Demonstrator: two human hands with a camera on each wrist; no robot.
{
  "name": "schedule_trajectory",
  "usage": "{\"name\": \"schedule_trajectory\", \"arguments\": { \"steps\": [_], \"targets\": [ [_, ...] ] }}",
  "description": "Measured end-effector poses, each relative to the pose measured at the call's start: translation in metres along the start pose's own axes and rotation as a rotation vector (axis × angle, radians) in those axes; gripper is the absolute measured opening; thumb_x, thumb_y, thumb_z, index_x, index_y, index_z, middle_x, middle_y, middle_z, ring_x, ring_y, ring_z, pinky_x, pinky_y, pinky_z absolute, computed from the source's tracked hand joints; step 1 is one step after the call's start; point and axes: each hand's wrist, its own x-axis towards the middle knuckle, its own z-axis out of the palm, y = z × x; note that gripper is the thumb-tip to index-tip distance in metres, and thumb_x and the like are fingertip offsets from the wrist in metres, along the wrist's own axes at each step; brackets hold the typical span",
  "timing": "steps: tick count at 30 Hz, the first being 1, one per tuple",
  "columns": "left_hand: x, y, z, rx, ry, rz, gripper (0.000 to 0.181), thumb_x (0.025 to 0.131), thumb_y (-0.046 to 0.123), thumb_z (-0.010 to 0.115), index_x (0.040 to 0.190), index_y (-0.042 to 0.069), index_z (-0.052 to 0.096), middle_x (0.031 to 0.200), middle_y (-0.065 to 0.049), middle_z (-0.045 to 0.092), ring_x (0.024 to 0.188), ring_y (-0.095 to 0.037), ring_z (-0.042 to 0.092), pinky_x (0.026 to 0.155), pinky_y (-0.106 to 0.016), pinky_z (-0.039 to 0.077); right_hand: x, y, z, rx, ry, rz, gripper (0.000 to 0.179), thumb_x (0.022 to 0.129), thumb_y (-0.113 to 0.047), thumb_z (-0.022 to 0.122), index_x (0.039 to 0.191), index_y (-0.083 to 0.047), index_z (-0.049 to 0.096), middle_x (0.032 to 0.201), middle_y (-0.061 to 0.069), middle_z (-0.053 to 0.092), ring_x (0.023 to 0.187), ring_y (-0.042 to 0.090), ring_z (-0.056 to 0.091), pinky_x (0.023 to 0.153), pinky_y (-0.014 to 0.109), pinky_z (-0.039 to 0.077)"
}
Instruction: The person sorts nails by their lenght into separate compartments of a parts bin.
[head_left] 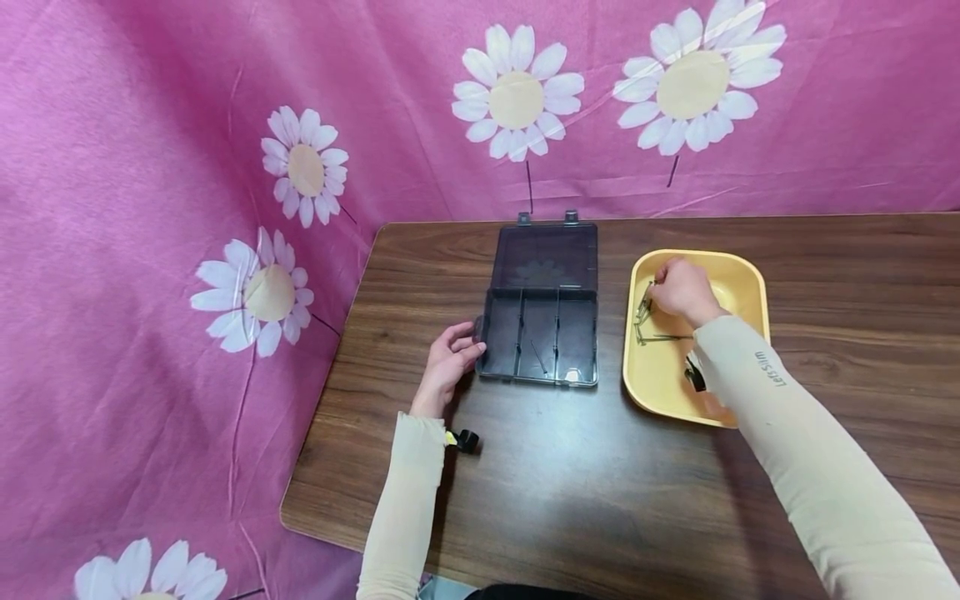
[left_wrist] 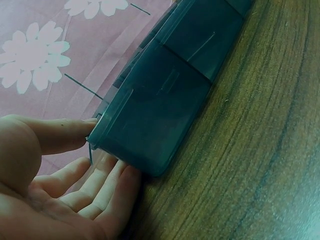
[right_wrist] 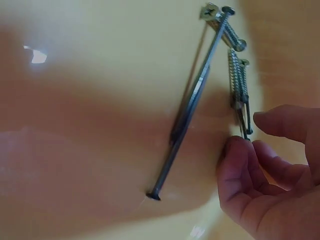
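Observation:
A dark see-through compartment box [head_left: 537, 337] lies with its lid [head_left: 545, 254] folded back. A single nail [head_left: 538, 357] lies in its middle compartment. My left hand [head_left: 446, 365] holds the box by its left side; the left wrist view shows the thumb on the rim and the other fingers against the wall below. Inside the yellow tray [head_left: 637, 383], my right hand [head_left: 684, 290] reaches to the screws [right_wrist: 235, 75] and thin nails along the tray's side. Its thumb and forefinger stand slightly apart around the lower nail ends. Two long nails [right_wrist: 187, 110] lie beside them.
Box and tray stand side by side on a brown wood-grain table [head_left: 540, 492]. A pink cloth with daisies [head_left: 405, 108] hangs behind the table and along its left side. The tray's raised walls surround the right hand.

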Motion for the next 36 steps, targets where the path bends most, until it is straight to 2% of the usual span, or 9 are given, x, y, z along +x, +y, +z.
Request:
{"name": "schedule_trajectory", "arguments": {
  "steps": [7,15,22,36],
  "targets": [
    [-0.002,0.003,-0.001,0.016,-0.024,-0.008,0.049,0.078,0.003,0.066,0.123,0.011,0.049,0.111,-0.02,0.059,0.077,-0.009,0.059,0.068,-0.026,0.048,-0.001,-0.002,0.005,-0.021,-0.013,0.02,0.02,0.073,-0.012,0.052,0.087,0.002,0.053,0.09,0.023,0.057,0.086,0.043,0.049,0.074,0.049,0.04],
    [0.001,-0.001,0.0,0.001,-0.007,0.003,0.046,0.077,0.003,0.066,0.12,0.013,0.052,0.102,-0.013,0.063,0.077,-0.01,0.061,0.066,-0.025,0.049,-0.004,-0.001,0.002,-0.019,-0.052,0.019,0.028,0.069,-0.006,0.053,0.094,0.004,0.051,0.095,0.025,0.054,0.09,0.046,0.047,0.077,0.052,0.039],
    [0.0,0.0,0.0,0.0,-0.006,0.0,0.047,0.077,0.003,0.066,0.12,0.013,0.052,0.101,-0.013,0.063,0.077,-0.01,0.06,0.066,-0.025,0.049,-0.007,0.006,-0.006,-0.052,-0.088,-0.007,0.022,0.067,-0.004,0.047,0.088,0.001,0.052,0.089,0.023,0.055,0.083,0.042,0.049,0.07,0.049,0.04],
    [0.001,-0.001,0.0,-0.008,-0.002,-0.003,0.046,0.076,0.002,0.067,0.119,0.013,0.052,0.096,-0.009,0.064,0.075,-0.009,0.06,0.065,-0.025,0.049,-0.013,0.012,-0.02,-0.096,-0.166,-0.002,0.009,0.071,-0.01,0.052,0.076,-0.003,0.055,0.077,0.015,0.055,0.075,0.032,0.049,0.062,0.037,0.038]
  ]
}}
